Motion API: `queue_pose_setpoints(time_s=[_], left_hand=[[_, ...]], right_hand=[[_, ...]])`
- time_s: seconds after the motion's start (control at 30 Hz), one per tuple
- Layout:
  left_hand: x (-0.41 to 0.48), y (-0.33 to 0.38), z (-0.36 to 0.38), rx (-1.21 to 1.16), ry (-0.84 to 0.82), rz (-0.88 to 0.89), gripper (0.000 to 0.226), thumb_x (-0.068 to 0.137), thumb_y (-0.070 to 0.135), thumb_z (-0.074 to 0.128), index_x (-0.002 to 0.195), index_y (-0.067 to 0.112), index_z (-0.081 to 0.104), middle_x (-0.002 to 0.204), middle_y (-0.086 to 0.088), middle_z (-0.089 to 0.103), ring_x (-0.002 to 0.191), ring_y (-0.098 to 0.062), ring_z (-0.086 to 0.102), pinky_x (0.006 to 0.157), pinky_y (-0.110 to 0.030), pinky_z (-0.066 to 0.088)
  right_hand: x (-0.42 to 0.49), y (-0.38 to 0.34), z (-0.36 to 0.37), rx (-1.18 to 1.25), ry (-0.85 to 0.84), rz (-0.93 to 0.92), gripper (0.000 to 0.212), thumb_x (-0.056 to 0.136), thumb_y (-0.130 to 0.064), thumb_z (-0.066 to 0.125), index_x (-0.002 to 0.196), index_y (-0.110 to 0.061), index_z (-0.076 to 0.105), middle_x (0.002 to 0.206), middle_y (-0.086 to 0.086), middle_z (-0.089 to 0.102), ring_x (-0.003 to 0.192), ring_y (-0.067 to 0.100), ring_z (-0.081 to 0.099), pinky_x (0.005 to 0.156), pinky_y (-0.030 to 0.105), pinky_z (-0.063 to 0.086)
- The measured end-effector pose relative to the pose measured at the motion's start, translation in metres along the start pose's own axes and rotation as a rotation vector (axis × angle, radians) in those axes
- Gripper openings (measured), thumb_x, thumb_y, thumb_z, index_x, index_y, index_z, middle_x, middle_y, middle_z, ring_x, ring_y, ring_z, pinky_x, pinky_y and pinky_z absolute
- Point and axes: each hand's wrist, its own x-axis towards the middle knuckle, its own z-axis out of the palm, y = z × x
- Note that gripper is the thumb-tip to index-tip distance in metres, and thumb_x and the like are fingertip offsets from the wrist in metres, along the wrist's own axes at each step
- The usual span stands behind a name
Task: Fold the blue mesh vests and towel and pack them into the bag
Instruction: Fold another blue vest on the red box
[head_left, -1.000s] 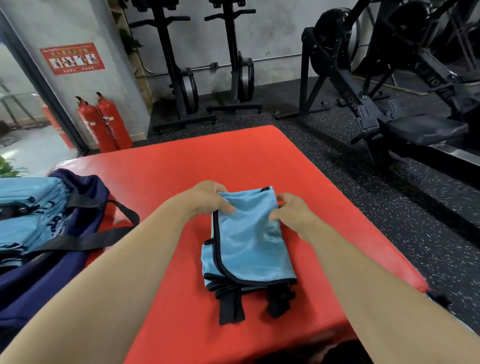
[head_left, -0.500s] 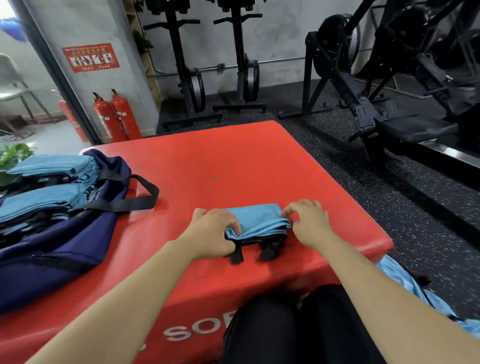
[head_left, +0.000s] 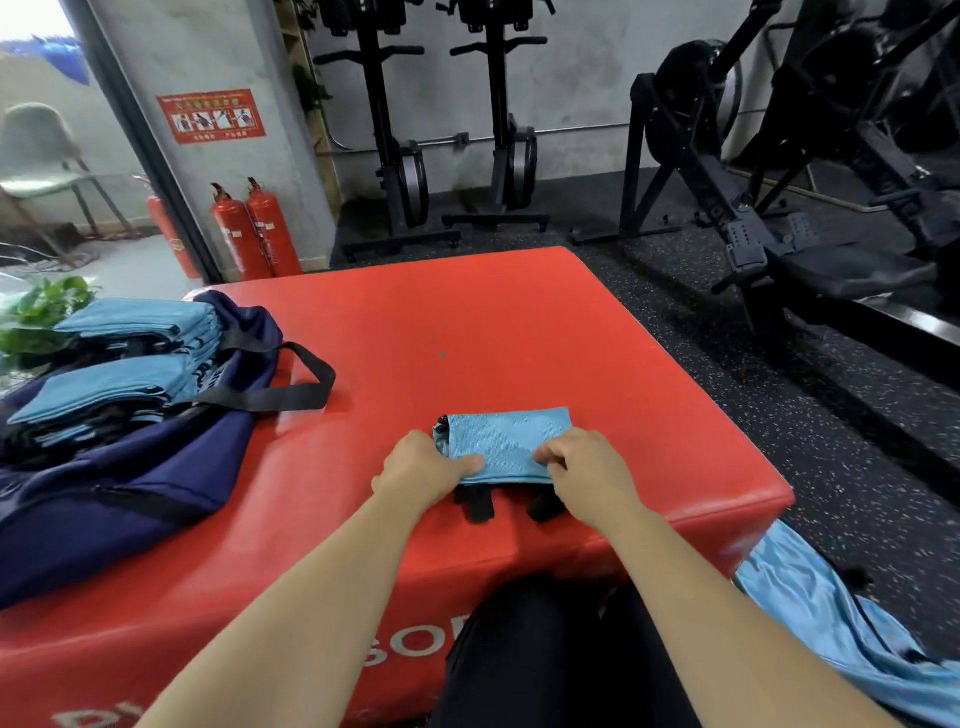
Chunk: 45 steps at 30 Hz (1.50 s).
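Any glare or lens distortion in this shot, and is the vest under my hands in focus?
Head view: wide-angle bending bows the door frame; daylight blows out the top-left doorway; a sheen marks the red box by the bag; the folded vest, left hand and right hand look sharp.

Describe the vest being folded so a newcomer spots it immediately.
Find the big red padded block. Near its front edge, the left hand and right hand hold a small folded blue vest, black straps poking out. Unlike the blue stacks in the navy bag, it lies alone on the red.
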Motion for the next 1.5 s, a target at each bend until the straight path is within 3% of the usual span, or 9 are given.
queue_pose_setpoints(time_s=[0.1, 0.27, 0.53, 0.67, 0.8, 1.0, 1.1, 1.27, 1.5], left_hand=[[0.000, 0.004, 0.000, -0.175, 0.001, -0.031, 0.050, 0.064, 0.047, 0.085, 0.078, 0.012, 0.052, 0.078, -0.002, 0.056, 0.087, -0.030, 0.062, 0.087, -0.043, 0.049], [-0.004, 0.019, -0.002, -0.421, -0.066, -0.112, 0.063, 0.081, 0.015, 0.079, 0.131, -0.003, 0.045, 0.121, -0.015, 0.052, 0.112, -0.029, 0.051, 0.083, -0.032, 0.038], [-0.031, 0.024, 0.001, -0.878, -0.100, -0.031, 0.050, 0.040, 0.024, 0.072, 0.087, 0.011, 0.062, 0.080, -0.009, 0.055, 0.074, -0.021, 0.051, 0.065, -0.036, 0.040], [-0.064, 0.022, -0.024, -1.066, -0.087, -0.018, 0.045, 0.054, 0.017, 0.073, 0.096, 0.004, 0.065, 0.080, -0.015, 0.065, 0.071, -0.028, 0.061, 0.064, -0.038, 0.054], [-0.079, -0.007, -0.059, -1.101, -0.033, -0.064, 0.072, 0.044, 0.022, 0.077, 0.112, 0.001, 0.067, 0.092, -0.015, 0.070, 0.078, -0.031, 0.066, 0.081, -0.046, 0.056], [-0.108, -0.057, -0.124, -1.112, 0.061, -0.026, 0.014, 0.086, 0.002, 0.066, 0.100, 0.006, 0.066, 0.088, -0.012, 0.069, 0.065, -0.023, 0.066, 0.063, -0.034, 0.058], [-0.106, -0.087, -0.159, -1.113, 0.078, 0.059, 0.015, 0.090, -0.006, 0.057, 0.097, 0.005, 0.064, 0.092, -0.012, 0.070, 0.078, -0.022, 0.066, 0.078, -0.033, 0.055], [-0.100, -0.142, -0.217, -1.000, 0.148, 0.039, 0.013, 0.091, 0.003, 0.063, 0.101, 0.011, 0.062, 0.084, -0.005, 0.066, 0.066, -0.015, 0.061, 0.050, -0.022, 0.051], [-0.049, -0.228, -0.301, -0.994, 0.327, 0.030, 0.018, 0.088, 0.000, 0.067, 0.106, 0.001, 0.067, 0.086, -0.014, 0.074, 0.070, -0.022, 0.070, 0.060, -0.031, 0.059]], right_hand=[[0.002, 0.004, 0.004, 0.093, 0.007, 0.030, 0.028, 0.088, -0.006, 0.054, 0.102, -0.020, 0.074, 0.105, 0.001, 0.066, 0.102, 0.022, 0.054, 0.089, 0.033, 0.044], [0.005, 0.011, -0.005, 0.335, 0.207, 0.395, 0.023, 0.085, -0.028, 0.066, 0.106, -0.021, 0.067, 0.106, -0.001, 0.066, 0.109, 0.023, 0.056, 0.079, 0.031, 0.041], [0.012, 0.005, -0.011, 0.165, -0.087, 0.572, 0.034, 0.070, -0.052, 0.065, 0.082, -0.020, 0.063, 0.092, 0.000, 0.058, 0.103, 0.027, 0.044, 0.079, 0.035, 0.032], [0.009, -0.011, -0.017, 0.741, -0.031, 0.487, 0.030, 0.074, -0.025, 0.073, 0.058, -0.013, 0.050, 0.060, 0.004, 0.045, 0.059, 0.021, 0.039, 0.057, 0.031, 0.028], [0.009, -0.050, -0.023, 0.987, -0.097, 0.431, 0.015, 0.076, -0.012, 0.073, 0.074, -0.009, 0.059, 0.071, 0.011, 0.051, 0.061, 0.020, 0.041, 0.053, 0.027, 0.026], [0.011, -0.131, -0.024, 0.959, -0.123, 0.235, 0.021, 0.079, -0.005, 0.074, 0.084, -0.012, 0.055, 0.076, 0.005, 0.058, 0.059, 0.014, 0.049, 0.052, 0.026, 0.034], [0.017, -0.171, -0.016, 0.949, -0.138, 0.163, 0.019, 0.081, 0.000, 0.070, 0.088, -0.009, 0.055, 0.079, 0.006, 0.059, 0.058, 0.013, 0.048, 0.050, 0.024, 0.033], [0.036, -0.244, 0.018, 0.810, -0.105, 0.081, 0.029, 0.076, -0.007, 0.075, 0.092, -0.012, 0.052, 0.091, 0.008, 0.059, 0.070, 0.020, 0.053, 0.060, 0.032, 0.040], [0.083, -0.366, 0.076, 0.648, -0.094, -0.075, 0.030, 0.076, -0.014, 0.074, 0.088, -0.016, 0.047, 0.076, -0.007, 0.050, 0.075, 0.019, 0.052, 0.070, 0.029, 0.040]])
